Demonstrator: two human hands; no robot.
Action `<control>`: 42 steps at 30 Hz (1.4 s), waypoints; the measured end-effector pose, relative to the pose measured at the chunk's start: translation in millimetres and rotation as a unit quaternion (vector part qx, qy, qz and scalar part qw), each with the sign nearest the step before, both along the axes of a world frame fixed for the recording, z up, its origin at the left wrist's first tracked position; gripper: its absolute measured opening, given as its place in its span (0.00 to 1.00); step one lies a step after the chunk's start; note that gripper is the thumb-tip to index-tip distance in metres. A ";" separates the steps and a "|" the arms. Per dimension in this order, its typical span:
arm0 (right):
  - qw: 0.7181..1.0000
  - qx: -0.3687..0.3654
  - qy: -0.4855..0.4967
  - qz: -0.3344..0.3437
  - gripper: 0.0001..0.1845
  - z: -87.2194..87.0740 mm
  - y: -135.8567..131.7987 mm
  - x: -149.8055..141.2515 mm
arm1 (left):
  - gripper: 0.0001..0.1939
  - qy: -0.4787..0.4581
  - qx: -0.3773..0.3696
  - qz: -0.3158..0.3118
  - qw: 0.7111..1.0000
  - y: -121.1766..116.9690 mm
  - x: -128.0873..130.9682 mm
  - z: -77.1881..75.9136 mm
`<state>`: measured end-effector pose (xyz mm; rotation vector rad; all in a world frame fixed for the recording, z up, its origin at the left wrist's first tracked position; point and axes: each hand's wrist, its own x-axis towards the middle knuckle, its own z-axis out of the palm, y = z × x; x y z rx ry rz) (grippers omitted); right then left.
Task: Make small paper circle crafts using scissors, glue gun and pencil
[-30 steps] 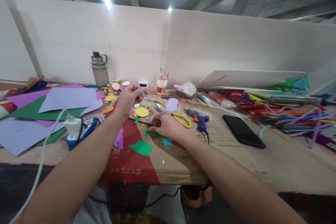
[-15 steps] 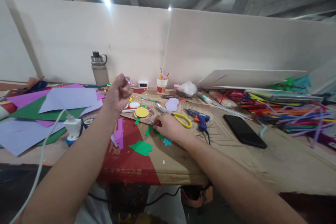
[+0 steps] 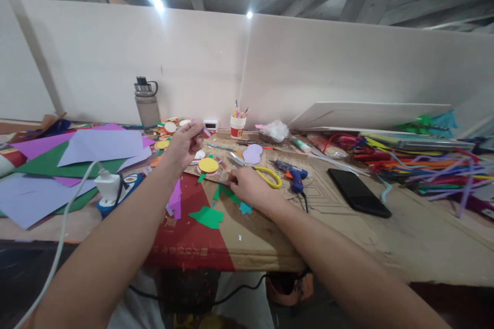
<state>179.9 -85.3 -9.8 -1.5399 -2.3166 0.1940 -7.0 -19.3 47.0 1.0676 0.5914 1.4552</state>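
Your left hand (image 3: 187,145) is pinching the small purple strip (image 3: 207,133), far and left from your right hand (image 3: 249,186), whose grip I cannot tell, with the yellow disc (image 3: 208,165) between.

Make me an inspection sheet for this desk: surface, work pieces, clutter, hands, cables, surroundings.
Surface: cardboard, part red, small scraps on it.
Work pieces: yellow-topped disc with green tabs; lilac cutout beyond the scissors.
Clutter: coloured sheets at left, phone and a tangle of coloured strips at right.
Hands: left hand raised, pinching a lilac strip; right hand low by green scraps, grip hidden.
Cables: white cable at left; dark lead from the glue gun; black cable below the table edge.
Surroundings: pale partition behind; other people: nothing seen.
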 end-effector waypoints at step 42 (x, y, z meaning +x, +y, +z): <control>0.864 -0.104 0.491 -0.039 0.08 25.3 3.9 5.7 | 0.14 0.236 0.009 -0.034 0.971 -9.8 34.3 -35.8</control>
